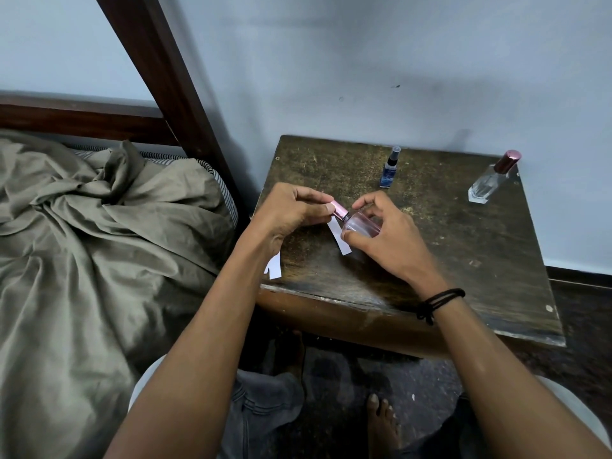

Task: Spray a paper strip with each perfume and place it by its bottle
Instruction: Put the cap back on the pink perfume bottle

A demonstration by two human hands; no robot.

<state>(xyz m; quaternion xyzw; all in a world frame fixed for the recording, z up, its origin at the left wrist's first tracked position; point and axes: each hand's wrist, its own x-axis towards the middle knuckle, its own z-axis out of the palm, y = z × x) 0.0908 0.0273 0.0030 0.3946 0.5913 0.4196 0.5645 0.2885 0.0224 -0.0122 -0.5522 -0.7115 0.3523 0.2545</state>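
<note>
My right hand [387, 233] grips the glass body of a pink perfume bottle [362, 225], held tilted above the small wooden table [463, 260]. My left hand [291, 210] pinches the bottle's pink cap [339, 209] and also holds a white paper strip [340, 238] that hangs down below the bottle. More white paper strips [274, 268] lie at the table's left front edge, partly hidden by my left forearm. A small blue spray bottle [390, 168] stands at the back middle. A clear bottle with a pink cap [493, 178] stands at the back right.
A bed with a rumpled olive sheet [99, 226] and a dark wooden post [172, 94] lies to the left of the table. The wall [397, 61] is right behind the table. My bare foot [381, 419] rests on the floor below.
</note>
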